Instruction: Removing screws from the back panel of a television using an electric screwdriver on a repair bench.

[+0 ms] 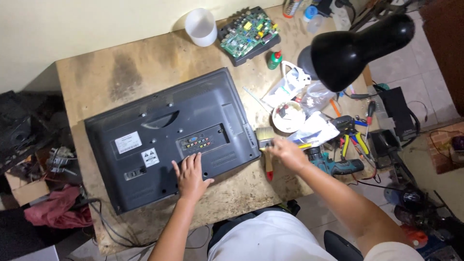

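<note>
My left hand (190,175) lies flat, fingers spread, on the grey television back (169,137) lying face down on the wooden tabletop (106,72); my right hand (287,152) grips a paintbrush (265,145) just beside the set's edge.

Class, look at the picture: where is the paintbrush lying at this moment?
In the head view, the paintbrush lies on the wooden table, just off the television's right edge, under the right hand and below the small white bowl.

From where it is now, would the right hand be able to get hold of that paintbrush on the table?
Probably yes. The right hand is right beside the paintbrush, which lies flat on the table next to the television's edge, and nothing covers its handle. The left hand rests on the television, out of the way.
</note>
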